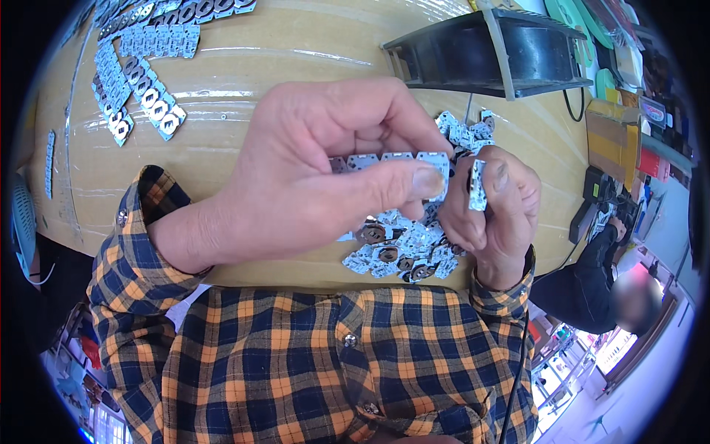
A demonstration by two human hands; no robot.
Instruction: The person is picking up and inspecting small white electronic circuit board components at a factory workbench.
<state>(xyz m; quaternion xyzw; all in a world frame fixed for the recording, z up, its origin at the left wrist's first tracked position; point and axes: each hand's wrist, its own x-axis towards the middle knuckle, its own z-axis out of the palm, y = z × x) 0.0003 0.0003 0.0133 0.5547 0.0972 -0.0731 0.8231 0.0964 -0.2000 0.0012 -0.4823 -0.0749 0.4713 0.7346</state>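
Observation:
My left hand is closed on a strip of small joined circuit boards, with the thumb pressed along its right end. Just to the right, my right hand pinches a single small circuit board edge-up between thumb and fingers. A narrow gap separates that board from the strip. Under both hands lies a heap of loose circuit boards, some carrying round dark parts. Part of the heap is hidden by my hands, and more boards show beyond them.
Strips of joined boards lie at the far left of the brown tabletop, with one lone strip near its left edge. A black box-shaped fan stands at the back right. Beyond are a cardboard box and another person.

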